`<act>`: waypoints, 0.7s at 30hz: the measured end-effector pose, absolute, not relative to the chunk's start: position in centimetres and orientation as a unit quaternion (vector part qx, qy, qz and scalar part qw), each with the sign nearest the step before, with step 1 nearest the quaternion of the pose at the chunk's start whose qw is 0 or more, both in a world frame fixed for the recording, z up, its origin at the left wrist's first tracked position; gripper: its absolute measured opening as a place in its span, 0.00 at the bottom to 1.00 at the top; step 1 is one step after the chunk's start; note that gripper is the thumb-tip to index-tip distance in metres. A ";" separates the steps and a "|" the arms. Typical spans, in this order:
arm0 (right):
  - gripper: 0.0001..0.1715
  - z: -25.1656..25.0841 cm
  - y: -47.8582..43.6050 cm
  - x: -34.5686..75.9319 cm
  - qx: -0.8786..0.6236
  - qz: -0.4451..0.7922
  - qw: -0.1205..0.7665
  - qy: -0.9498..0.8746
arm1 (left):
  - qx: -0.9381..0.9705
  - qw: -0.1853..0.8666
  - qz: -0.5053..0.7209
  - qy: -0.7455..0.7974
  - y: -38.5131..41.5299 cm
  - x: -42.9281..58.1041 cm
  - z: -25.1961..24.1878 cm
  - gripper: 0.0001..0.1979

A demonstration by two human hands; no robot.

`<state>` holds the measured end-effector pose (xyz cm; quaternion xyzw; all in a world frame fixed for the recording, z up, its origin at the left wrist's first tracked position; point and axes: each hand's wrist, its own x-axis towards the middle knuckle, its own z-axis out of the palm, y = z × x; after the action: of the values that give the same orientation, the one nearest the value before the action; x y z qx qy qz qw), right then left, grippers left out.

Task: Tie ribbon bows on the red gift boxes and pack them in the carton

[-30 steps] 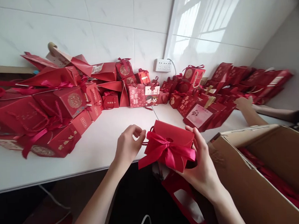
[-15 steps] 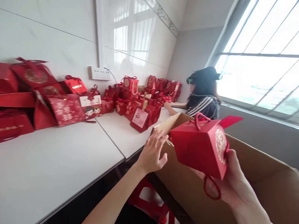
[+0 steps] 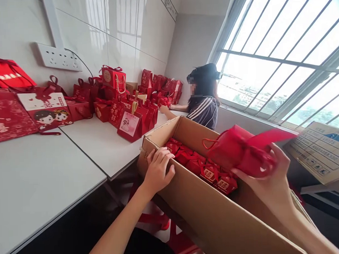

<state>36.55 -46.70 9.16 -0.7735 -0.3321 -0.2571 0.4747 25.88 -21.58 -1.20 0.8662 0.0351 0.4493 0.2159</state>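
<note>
My right hand point(image 3: 268, 181) grips a red gift box point(image 3: 237, 150) with a rope handle and ribbon, holding it tilted above the open cardboard box point(image 3: 205, 211). Inside the cardboard box lie several red gift boxes point(image 3: 204, 166) in rows. My left hand point(image 3: 158, 170) rests on the cardboard box's near rim, its fingers curled over the edge. The red box in my right hand is blurred by motion.
A white table point(image 3: 49, 175) stands to the left, with many red gift boxes and bags point(image 3: 121, 106) along the tiled wall. Another person point(image 3: 203, 100) sits at the far end by the window. A second cardboard box point(image 3: 317, 151) sits at right. A red stool point(image 3: 161, 220) stands below.
The view has swung right from the table to the cardboard box. My right hand carried the red gift box over the carton's inside, and my left hand went from the box's ribbon to the carton's rim.
</note>
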 end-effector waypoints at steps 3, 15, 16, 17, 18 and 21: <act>0.49 8.5 -47.5 40.7 -0.814 -0.312 0.271 -0.410 | 0.863 0.214 0.456 0.039 -21.7 26.1 -1.3 0.11; 0.62 -0.6 -47.8 51.9 -0.904 -0.090 0.275 -0.315 | 0.873 0.177 0.454 0.026 -21.3 26.1 -1.5 0.11; 0.60 -1.5 -47.5 51.4 -0.897 -0.068 0.279 -0.335 | 0.874 0.176 0.452 0.026 -21.3 26.0 -1.4 0.11; 0.59 -2.4 -47.1 50.8 -0.890 -0.044 0.283 -0.356 | 0.876 0.174 0.449 0.025 -21.3 26.0 -1.4 0.11; 0.57 -3.5 -46.7 50.1 -0.883 -0.020 0.287 -0.371 | 0.879 0.171 0.445 0.025 -21.3 25.9 -1.3 0.11; 0.53 -7.0 -46.0 48.1 -0.879 0.030 0.293 -0.376 | 0.886 0.165 0.432 0.022 -21.2 25.6 -1.0 0.11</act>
<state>48.05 -46.04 -6.98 -0.8785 -0.3761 0.0297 0.2931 25.58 -21.23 -0.97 0.8864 0.0219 0.4317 0.1653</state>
